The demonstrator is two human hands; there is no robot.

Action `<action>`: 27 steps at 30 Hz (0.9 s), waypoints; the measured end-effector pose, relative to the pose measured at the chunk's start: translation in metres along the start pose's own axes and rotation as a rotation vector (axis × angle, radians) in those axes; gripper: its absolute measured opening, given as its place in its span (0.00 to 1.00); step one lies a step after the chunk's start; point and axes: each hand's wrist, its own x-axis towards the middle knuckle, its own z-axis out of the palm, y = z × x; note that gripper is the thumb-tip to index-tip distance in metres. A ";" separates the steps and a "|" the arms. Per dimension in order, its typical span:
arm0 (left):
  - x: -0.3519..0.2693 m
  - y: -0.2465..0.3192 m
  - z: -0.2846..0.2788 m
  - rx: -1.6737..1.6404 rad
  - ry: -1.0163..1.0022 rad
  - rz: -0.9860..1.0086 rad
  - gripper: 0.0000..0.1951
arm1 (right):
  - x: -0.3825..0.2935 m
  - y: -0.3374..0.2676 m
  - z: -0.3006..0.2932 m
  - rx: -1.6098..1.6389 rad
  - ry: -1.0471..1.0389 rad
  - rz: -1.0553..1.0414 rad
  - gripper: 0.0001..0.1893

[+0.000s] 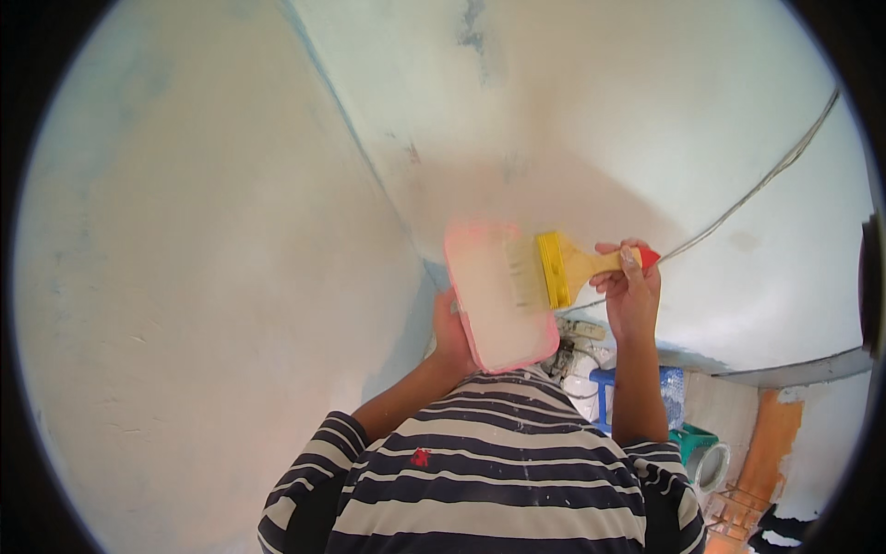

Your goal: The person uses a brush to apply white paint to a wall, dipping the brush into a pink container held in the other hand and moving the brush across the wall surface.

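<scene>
My left hand (453, 332) grips the left side of a pink plastic tub (467, 332) holding a whitish liquid. In my right hand (631, 284) is a wide paintbrush (559, 270) with a yellow ferrule, a wooden handle and a red handle end. Its bristles point left, over the right part of the tub, and are blurred; whether they touch the liquid I cannot tell. Both hands are in front of my chest, close to a corner between painted walls (540, 124).
A cable (754, 190) runs along the right wall. Below it are a power strip (585, 328), a blue plastic stool (603, 398), a green plastic object (692, 440) and a round whitish container (711, 467). An orange strip (772, 436) shows at the lower right.
</scene>
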 end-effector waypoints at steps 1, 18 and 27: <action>-0.004 0.001 0.003 0.004 -0.012 0.005 0.37 | -0.004 -0.004 0.001 0.002 -0.006 -0.012 0.12; -0.017 0.006 0.035 -0.085 -0.076 -0.038 0.41 | -0.018 -0.030 0.005 0.036 0.116 0.005 0.11; 0.000 0.003 0.002 -0.034 -0.099 -0.043 0.40 | -0.026 -0.004 -0.007 0.035 -0.013 0.094 0.13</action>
